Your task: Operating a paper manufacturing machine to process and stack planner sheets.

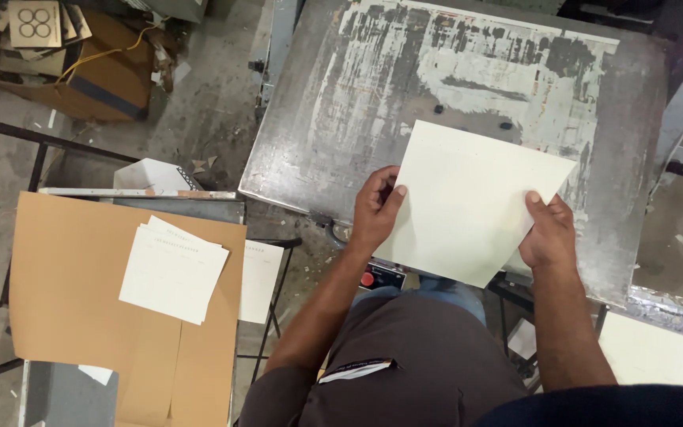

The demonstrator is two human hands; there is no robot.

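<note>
Cream sheet [468,202] (tilted) between both hands

blank cream card sheet [472,202] held tilted over the worn metal plate [373,95].

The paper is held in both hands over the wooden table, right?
Not quite. The head view shows the paper gripped by the left hand and the right hand, but it is over a worn grey metal table, not a wooden one.
</note>
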